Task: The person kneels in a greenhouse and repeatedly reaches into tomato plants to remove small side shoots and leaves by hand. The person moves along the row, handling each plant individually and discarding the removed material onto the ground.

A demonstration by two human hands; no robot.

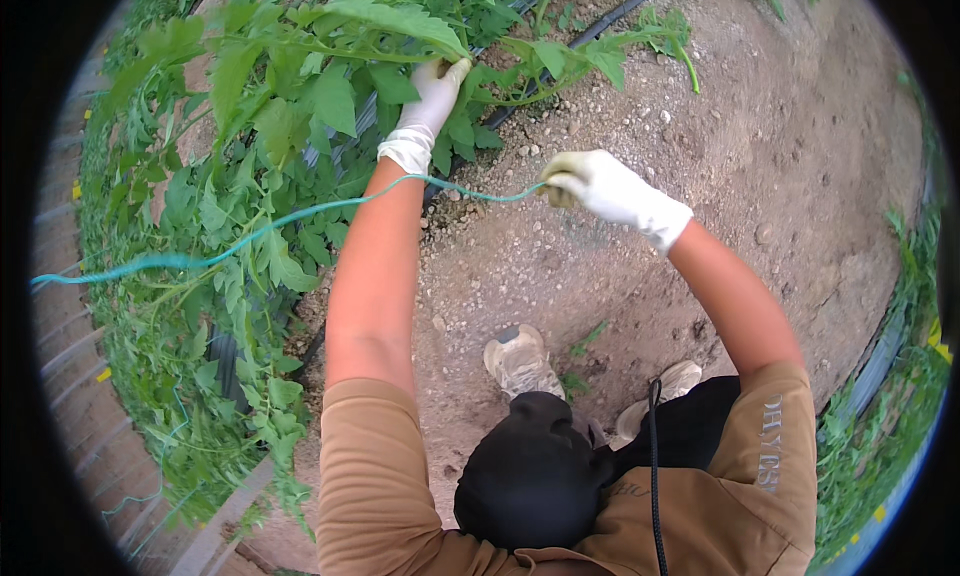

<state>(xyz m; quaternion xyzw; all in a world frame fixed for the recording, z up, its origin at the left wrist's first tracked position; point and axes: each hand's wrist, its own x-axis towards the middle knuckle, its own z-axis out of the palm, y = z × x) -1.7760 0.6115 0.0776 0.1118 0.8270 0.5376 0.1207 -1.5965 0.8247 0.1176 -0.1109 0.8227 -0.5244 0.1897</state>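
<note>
Both my hands wear thin white gloves. Among the leaves of a tomato plant (330,95), my left hand (433,99) has its fingers closed around a stem, partly hidden by foliage. Lower and to the right, over bare soil, my right hand (600,189) pinches the end of a turquoise twine (300,214). That twine runs leftward from my right fingertips, passes across my left wrist and goes on over the plants to the left rim of the view. A leafy shoot (570,80) reaches out to the right of my left hand.
A black drip hose (615,13) lies along the plant row beside dark plastic mulch (225,358). Stony soil (780,163) forms the path under my shoes (523,362). More loose twine (161,456) hangs at lower left, and another plant row (877,456) edges the right.
</note>
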